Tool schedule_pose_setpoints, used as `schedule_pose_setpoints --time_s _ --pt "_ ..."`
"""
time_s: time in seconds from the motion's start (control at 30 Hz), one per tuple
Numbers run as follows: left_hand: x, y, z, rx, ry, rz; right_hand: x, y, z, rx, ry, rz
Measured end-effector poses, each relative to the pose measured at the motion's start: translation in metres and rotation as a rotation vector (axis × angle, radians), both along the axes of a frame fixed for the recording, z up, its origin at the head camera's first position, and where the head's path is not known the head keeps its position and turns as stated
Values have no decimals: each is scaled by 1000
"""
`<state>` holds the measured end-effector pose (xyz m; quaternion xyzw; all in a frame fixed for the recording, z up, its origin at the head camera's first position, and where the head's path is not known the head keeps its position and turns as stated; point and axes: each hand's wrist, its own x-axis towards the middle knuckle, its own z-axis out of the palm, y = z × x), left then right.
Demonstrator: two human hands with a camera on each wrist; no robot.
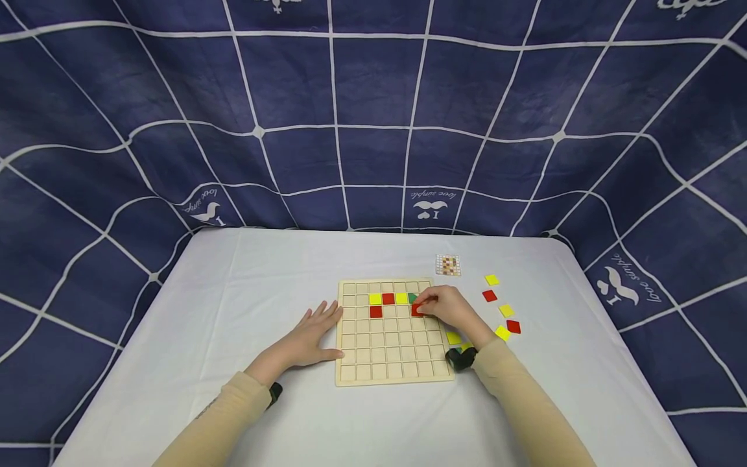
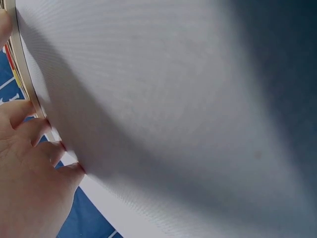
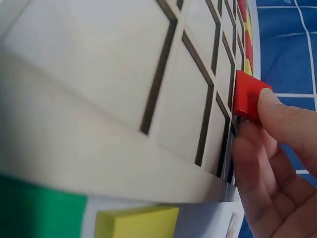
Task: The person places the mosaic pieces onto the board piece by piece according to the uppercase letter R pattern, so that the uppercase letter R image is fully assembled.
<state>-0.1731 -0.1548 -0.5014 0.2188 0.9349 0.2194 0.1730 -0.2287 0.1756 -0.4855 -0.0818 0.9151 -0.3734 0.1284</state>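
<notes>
A light wooden grid board (image 1: 385, 355) lies on the table. Near its far side a row holds a yellow tile (image 1: 375, 299), a red tile (image 1: 388, 298), a second yellow tile (image 1: 401, 298) and a green tile (image 1: 412, 298) partly hidden by fingers. One more red tile (image 1: 376, 312) sits below the first yellow. My right hand (image 1: 448, 306) pinches a red square tile (image 3: 246, 96) over the board's upper right, tilted in the right wrist view, thumb on its face. My left hand (image 1: 306, 337) has its fingers spread, fingertips and thumb at the board's left edge.
Several loose yellow and red tiles (image 1: 489, 296) lie right of the board. A yellow tile (image 3: 138, 222) and a green tile (image 3: 39, 208) are close beside its right edge, under my right wrist. A small patterned card (image 1: 448, 264) lies beyond the board. Dark blue cloth (image 1: 373, 162) hangs behind the table.
</notes>
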Motion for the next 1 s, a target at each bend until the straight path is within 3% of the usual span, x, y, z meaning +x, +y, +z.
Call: schedule_pose_setpoints --time_s 0.4,0.73,1.0 --pt "-1 1 0 -14 -3 2 2 -5 -3 64 112 26" --pt "0 1 -2 1 -8 14 2 5 0 33 29 -37" --pt "-1 1 -3 -5 -2 5 21 39 11 36 -3 -70"
